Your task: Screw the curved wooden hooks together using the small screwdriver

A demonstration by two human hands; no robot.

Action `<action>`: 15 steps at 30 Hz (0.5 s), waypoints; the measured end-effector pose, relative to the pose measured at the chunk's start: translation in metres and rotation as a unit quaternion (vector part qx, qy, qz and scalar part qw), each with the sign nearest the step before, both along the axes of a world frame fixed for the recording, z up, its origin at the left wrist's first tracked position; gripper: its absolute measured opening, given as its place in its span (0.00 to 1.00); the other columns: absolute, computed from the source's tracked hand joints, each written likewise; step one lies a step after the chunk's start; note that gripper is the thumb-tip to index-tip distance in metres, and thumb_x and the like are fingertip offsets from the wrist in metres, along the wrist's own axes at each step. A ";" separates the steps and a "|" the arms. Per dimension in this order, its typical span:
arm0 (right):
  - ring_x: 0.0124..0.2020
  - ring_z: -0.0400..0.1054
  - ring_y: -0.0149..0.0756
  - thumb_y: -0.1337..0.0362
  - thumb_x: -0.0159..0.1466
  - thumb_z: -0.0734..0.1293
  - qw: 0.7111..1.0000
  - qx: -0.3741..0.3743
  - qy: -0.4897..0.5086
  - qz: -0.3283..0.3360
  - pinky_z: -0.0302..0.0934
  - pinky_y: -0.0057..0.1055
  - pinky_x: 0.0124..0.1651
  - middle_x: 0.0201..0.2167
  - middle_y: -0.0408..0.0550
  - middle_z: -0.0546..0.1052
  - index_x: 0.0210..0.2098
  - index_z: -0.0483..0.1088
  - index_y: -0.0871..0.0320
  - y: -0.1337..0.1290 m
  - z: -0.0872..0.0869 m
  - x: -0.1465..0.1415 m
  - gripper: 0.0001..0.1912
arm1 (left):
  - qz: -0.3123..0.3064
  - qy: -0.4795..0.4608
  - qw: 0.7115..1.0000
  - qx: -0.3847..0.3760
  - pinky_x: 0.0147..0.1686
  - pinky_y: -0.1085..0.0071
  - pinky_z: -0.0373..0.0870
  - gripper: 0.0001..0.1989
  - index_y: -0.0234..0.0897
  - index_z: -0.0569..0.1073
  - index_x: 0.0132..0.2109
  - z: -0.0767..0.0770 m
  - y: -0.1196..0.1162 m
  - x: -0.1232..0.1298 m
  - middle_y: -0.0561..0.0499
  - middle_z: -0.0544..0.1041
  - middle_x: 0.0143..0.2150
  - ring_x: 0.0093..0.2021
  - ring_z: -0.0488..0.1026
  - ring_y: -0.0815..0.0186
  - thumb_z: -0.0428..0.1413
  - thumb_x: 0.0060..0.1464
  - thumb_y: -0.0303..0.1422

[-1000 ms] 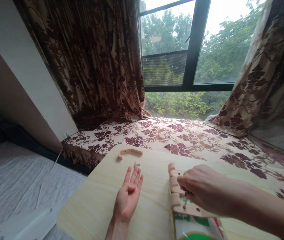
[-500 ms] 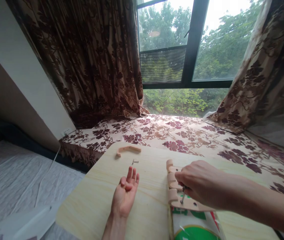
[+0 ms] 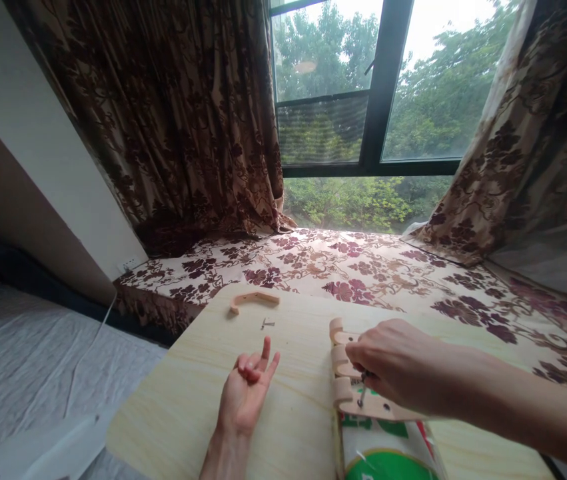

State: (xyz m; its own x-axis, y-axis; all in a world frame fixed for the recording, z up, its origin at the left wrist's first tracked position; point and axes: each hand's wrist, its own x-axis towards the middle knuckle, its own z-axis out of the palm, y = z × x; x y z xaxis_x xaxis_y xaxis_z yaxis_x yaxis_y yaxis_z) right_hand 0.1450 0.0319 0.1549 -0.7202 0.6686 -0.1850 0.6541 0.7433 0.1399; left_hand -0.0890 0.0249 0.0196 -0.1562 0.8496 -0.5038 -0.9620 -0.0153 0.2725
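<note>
My right hand (image 3: 390, 363) is closed around a screwdriver, its handle mostly hidden in my fist. The screwdriver's thin metal shaft (image 3: 362, 395) points down onto the nearest of several curved wooden hooks (image 3: 370, 404), close to a screw hole. These hooks lie side by side across a green and white plastic package (image 3: 388, 460). My left hand (image 3: 243, 393) is held palm up over the table, thumb and nearest fingers curled together, the other two stretched out. Whether something small sits in that pinch cannot be seen. A few small screws (image 3: 267, 324) lie just beyond it.
Another curved wooden hook (image 3: 258, 298) lies near the far edge of the pale wooden table (image 3: 173, 393). Behind the table is a ledge with a floral cover (image 3: 308, 260), below a window with patterned curtains (image 3: 203, 120). A bed (image 3: 28, 360) stands at the left.
My left hand has curled one more finger in toward the thumb, leaving two stretched out. My right hand and the screwdriver keep nearly the same place on the nearest hook. The view shifts slightly.
</note>
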 end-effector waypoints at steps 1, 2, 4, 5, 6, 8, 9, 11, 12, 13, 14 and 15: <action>0.24 0.69 0.37 0.71 0.56 0.65 1.000 -0.001 -0.001 -0.002 0.36 0.31 0.22 0.25 0.49 0.77 0.27 0.71 0.59 0.000 0.000 0.000 0.04 | 0.001 0.001 1.000 -0.001 0.59 0.49 0.56 0.22 0.36 0.55 0.16 0.000 0.000 0.000 0.58 0.53 0.18 0.39 0.74 0.68 0.38 0.56 0.17; 0.24 0.69 0.36 0.71 0.56 0.65 1.000 -0.001 -0.004 -0.003 0.36 0.31 0.22 0.25 0.49 0.77 0.27 0.71 0.59 0.000 0.000 0.000 0.04 | 0.002 0.002 1.000 -0.001 0.59 0.48 0.56 0.23 0.36 0.55 0.16 0.000 0.000 0.000 0.58 0.53 0.18 0.35 0.73 0.70 0.38 0.56 0.17; 0.23 0.69 0.36 0.71 0.57 0.65 1.000 0.002 -0.006 -0.002 0.36 0.31 0.22 0.25 0.49 0.77 0.28 0.71 0.59 0.000 0.001 0.001 0.04 | 0.006 0.005 1.000 0.005 0.59 0.47 0.55 0.23 0.36 0.55 0.16 0.000 -0.001 0.000 0.59 0.53 0.18 0.25 0.67 0.75 0.37 0.57 0.17; 0.23 0.69 0.36 0.71 0.57 0.64 1.000 0.004 -0.006 0.000 0.36 0.31 0.21 0.25 0.49 0.76 0.28 0.71 0.59 0.000 0.001 0.001 0.04 | 0.008 0.005 1.000 0.009 0.59 0.46 0.55 0.23 0.36 0.55 0.16 0.000 -0.002 0.000 0.60 0.53 0.17 0.22 0.63 0.76 0.36 0.57 0.17; 0.23 0.69 0.36 0.70 0.57 0.64 1.000 0.006 -0.004 0.003 0.36 0.31 0.21 0.24 0.49 0.76 0.28 0.71 0.59 0.001 0.001 0.001 0.04 | 0.009 0.005 1.000 0.014 0.59 0.46 0.55 0.23 0.36 0.55 0.16 0.000 -0.003 0.000 0.60 0.53 0.17 0.20 0.59 0.77 0.36 0.57 0.17; 0.23 0.68 0.36 0.71 0.57 0.64 1.000 0.003 -0.001 0.005 0.36 0.31 0.22 0.24 0.48 0.76 0.27 0.70 0.59 0.001 0.001 0.001 0.04 | 0.010 0.004 1.000 0.019 0.60 0.46 0.55 0.24 0.36 0.55 0.16 0.001 -0.003 0.001 0.60 0.52 0.17 0.19 0.57 0.76 0.35 0.57 0.17; 0.23 0.68 0.35 0.71 0.56 0.65 1.000 0.000 0.002 0.005 0.36 0.31 0.22 0.24 0.48 0.76 0.27 0.70 0.58 0.002 0.001 0.001 0.04 | 0.010 0.003 1.000 0.021 0.59 0.46 0.55 0.24 0.37 0.55 0.16 0.002 -0.004 0.001 0.60 0.52 0.17 0.19 0.57 0.76 0.35 0.58 0.17; 0.22 0.67 0.35 0.71 0.56 0.65 1.000 -0.002 0.007 0.007 0.37 0.31 0.22 0.24 0.48 0.76 0.26 0.70 0.58 0.002 0.000 0.001 0.04 | 0.011 0.003 1.000 0.023 0.58 0.46 0.57 0.24 0.37 0.55 0.16 0.003 -0.003 0.001 0.60 0.52 0.17 0.20 0.57 0.76 0.35 0.58 0.17; 0.22 0.67 0.35 0.71 0.56 0.65 1.000 -0.002 0.008 0.007 0.37 0.30 0.22 0.23 0.48 0.76 0.26 0.70 0.58 0.002 -0.001 0.001 0.04 | 0.012 0.002 1.000 0.026 0.57 0.47 0.59 0.24 0.36 0.55 0.16 0.003 -0.003 0.001 0.60 0.52 0.17 0.20 0.57 0.76 0.35 0.58 0.17; 0.22 0.67 0.35 0.71 0.56 0.65 1.000 -0.001 0.008 0.007 0.37 0.31 0.22 0.23 0.48 0.76 0.26 0.70 0.58 0.002 -0.001 0.002 0.04 | 0.013 0.002 1.000 0.028 0.55 0.49 0.62 0.24 0.36 0.55 0.16 0.004 -0.003 0.001 0.60 0.52 0.17 0.20 0.57 0.76 0.35 0.58 0.17; 0.22 0.67 0.35 0.71 0.56 0.65 1.000 0.001 0.008 0.007 0.37 0.31 0.22 0.23 0.48 0.76 0.26 0.70 0.58 0.002 -0.001 0.002 0.04 | 0.016 0.002 0.999 0.030 0.53 0.53 0.66 0.24 0.36 0.54 0.17 0.003 -0.003 0.001 0.60 0.52 0.17 0.20 0.57 0.76 0.35 0.59 0.17; 0.22 0.67 0.35 0.71 0.56 0.65 1.000 0.002 0.006 0.007 0.37 0.31 0.22 0.24 0.48 0.76 0.26 0.70 0.58 0.002 -0.002 0.003 0.04 | 0.018 0.002 0.999 0.032 0.49 0.57 0.69 0.24 0.36 0.54 0.17 0.003 -0.003 0.001 0.60 0.53 0.17 0.20 0.58 0.76 0.35 0.59 0.17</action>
State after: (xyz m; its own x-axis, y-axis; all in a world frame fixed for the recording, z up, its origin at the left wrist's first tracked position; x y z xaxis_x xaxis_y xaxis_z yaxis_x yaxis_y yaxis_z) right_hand 0.1479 0.0337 0.1531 -0.7314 0.6597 -0.1726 0.6459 0.7514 0.1350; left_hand -0.0883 0.0221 0.0223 -0.1889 0.8737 -0.4482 -0.9596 -0.0673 0.2732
